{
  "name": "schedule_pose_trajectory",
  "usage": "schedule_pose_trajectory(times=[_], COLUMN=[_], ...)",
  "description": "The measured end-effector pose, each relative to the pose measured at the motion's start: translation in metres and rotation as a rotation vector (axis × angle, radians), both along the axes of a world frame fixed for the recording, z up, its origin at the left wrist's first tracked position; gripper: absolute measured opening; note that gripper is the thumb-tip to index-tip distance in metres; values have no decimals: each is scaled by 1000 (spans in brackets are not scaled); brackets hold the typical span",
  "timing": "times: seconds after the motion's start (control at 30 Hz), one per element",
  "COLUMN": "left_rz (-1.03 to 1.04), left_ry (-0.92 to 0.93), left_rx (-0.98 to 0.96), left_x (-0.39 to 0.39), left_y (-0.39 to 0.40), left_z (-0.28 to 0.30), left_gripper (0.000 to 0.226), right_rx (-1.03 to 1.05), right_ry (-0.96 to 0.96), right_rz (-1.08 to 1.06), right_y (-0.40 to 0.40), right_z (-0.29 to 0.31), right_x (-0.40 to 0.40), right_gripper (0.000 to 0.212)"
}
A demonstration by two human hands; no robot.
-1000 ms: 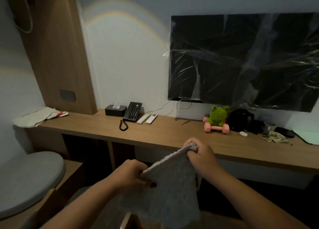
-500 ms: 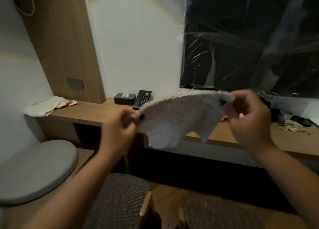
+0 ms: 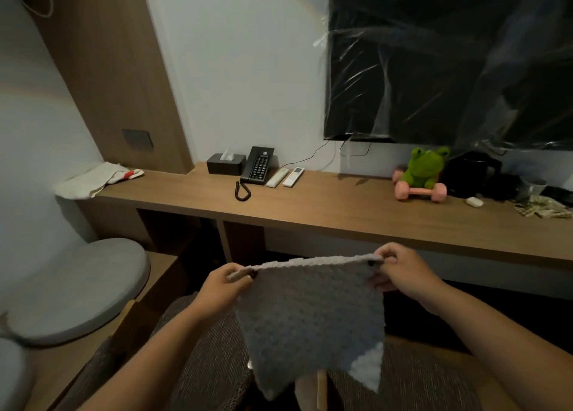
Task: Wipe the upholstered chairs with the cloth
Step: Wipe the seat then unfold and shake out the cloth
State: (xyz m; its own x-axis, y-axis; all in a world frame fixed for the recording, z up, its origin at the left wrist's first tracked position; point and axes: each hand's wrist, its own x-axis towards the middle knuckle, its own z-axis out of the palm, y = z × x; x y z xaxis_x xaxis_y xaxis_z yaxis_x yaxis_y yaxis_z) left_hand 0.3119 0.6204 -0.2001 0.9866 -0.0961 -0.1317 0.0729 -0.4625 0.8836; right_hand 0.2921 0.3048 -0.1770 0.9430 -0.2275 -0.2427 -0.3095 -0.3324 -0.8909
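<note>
A grey knobbly cloth [image 3: 310, 311] hangs spread out in front of me, held by its two top corners. My left hand [image 3: 221, 286] pinches the left corner and my right hand [image 3: 403, 274] pinches the right corner. Below the cloth are two chairs with dark woven upholstery: one seat [image 3: 204, 358] under my left forearm, another [image 3: 412, 386] at the lower right, with pale wooden frame posts [image 3: 319, 392] between them. The cloth hides part of both seats.
A long wooden desk [image 3: 341, 212] runs along the wall with a tissue box [image 3: 224, 164], phone [image 3: 259, 167], two remotes [image 3: 285, 177], a green frog toy [image 3: 424, 168] and a pink dumbbell [image 3: 420, 190]. A round grey cushion [image 3: 77, 289] lies at left.
The cloth was bunched low between my hands, then raised and stretched at chest height. Now it is lower again and hangs flat, with my hands wide apart.
</note>
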Motion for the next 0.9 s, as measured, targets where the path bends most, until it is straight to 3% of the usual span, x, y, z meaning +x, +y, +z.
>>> schedule_pose_trajectory(times=[0.13, 0.27, 0.33, 0.4, 0.43, 0.5, 0.57, 0.6, 0.73, 0.9], left_rz=[91, 70, 84, 117, 92, 8, -54, -97, -396, -398], left_ry=[55, 8, -62, -91, -53, 179, 413, 514, 652, 584], left_rx=[-147, -201, -283, -443, -531, -659, -695, -683, -544, -499], left_x=[-7, -12, -5, 10, 16, 23, 15, 7, 1, 38], left_y=[-9, -36, -48, -56, -58, -61, -62, -61, -54, -38], left_z=[9, 52, 85, 110, 114, 97, 56, 36, -14, -13], left_gripper=[14, 13, 13, 16, 22, 42, 50, 50, 51, 32], right_rx=[34, -278, -297, -135, -46, 92, 204, 231, 402, 404], right_ry=[-16, -66, -273, -473, -448, -165, 159, 219, 190, 157], right_rz=[1, 56, -31, -176, -174, -52, -2, -26, -322, -427], right_y=[-12, -16, -21, -30, -31, -31, -22, -15, 0, 11], right_z=[12, 50, 78, 98, 103, 87, 48, 31, -5, 3], right_x=[-9, -23, -24, -18, -19, -21, -35, -43, -50, -26], right_gripper=[6, 6, 8, 19, 26, 36, 31, 25, 21, 22])
